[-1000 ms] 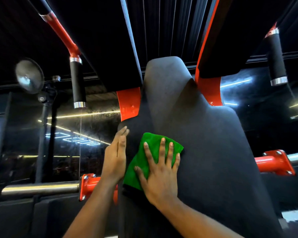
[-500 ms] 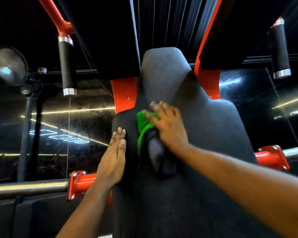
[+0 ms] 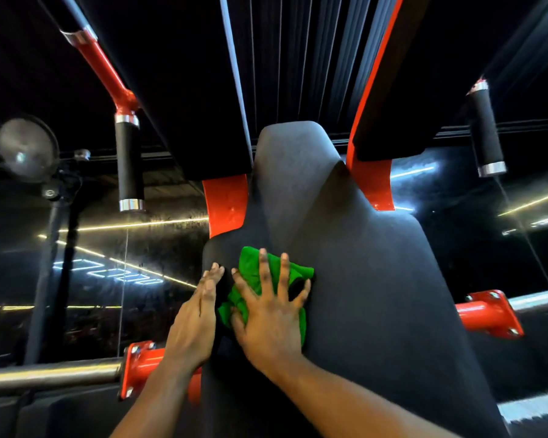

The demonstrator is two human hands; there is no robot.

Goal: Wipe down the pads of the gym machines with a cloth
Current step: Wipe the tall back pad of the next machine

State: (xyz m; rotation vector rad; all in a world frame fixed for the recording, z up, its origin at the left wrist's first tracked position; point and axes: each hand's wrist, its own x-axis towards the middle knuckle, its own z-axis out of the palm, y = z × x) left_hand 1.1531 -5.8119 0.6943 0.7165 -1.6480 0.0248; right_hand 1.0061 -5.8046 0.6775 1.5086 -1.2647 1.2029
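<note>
Head view: my right hand (image 3: 268, 324) lies flat on the green cloth (image 3: 253, 267), fingers spread wide. It presses the cloth against the pad (image 3: 377, 295) near the pad's left edge, below its narrow neck. My left hand (image 3: 193, 324) rests along that same edge, fingers straight and pressed together. It touches the pad just beside the cloth and holds nothing.

Half a second ago the right hand was higher up the pad, close to the neck, with the cloth bunched under it. Now it is back down about where it lay a second ago, and the cloth is crumpled but spread beneath palm and fingers. The left hand has barely shifted and goes on bracing the pad. I read that as one full stroke, up and back, over the pad's left side.

The broad right side of the pad has no cloth on it, so I judge this pad only partly wiped. The next pass likely needs to carry the cloth rightward. Crumpled as it is, the cloth may roll under my palm rather than slide.

A red bracket (image 3: 227, 203) stands left of the pad's neck, a black grip (image 3: 128, 162) hangs further left, and a steel bar (image 3: 45, 374) runs out from the pad's lower left.
</note>
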